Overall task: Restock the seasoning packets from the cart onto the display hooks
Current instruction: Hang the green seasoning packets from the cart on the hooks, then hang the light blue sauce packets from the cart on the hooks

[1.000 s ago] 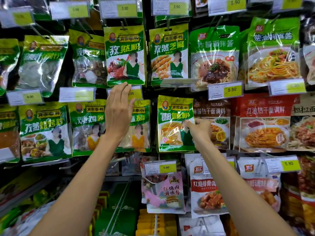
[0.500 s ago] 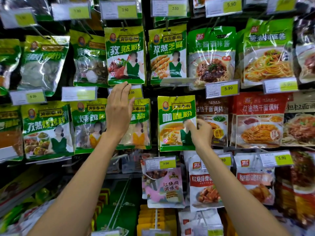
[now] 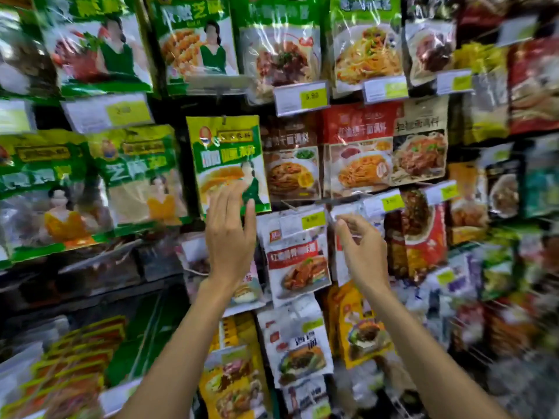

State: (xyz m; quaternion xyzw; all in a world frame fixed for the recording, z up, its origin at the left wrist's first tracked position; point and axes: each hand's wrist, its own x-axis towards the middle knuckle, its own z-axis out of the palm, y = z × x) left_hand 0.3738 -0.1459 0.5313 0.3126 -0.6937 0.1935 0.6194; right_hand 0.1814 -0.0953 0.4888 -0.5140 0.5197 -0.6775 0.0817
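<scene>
Hands empty, fingers loose, before blurred wall of hanging seasoning packets.

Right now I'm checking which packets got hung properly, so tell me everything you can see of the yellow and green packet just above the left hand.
The yellow and green packet is a flat, glossy plastic pouch: yellow top with a small round logo, a green band of blurred lettering, and a picture of a dish beside a figure in green. It hangs from a hook through its top edge, tilted slightly, between green packets and brown noodle packets. The left hand, fingers spread, overlaps its lower edge; whether it touches is unclear.
</scene>
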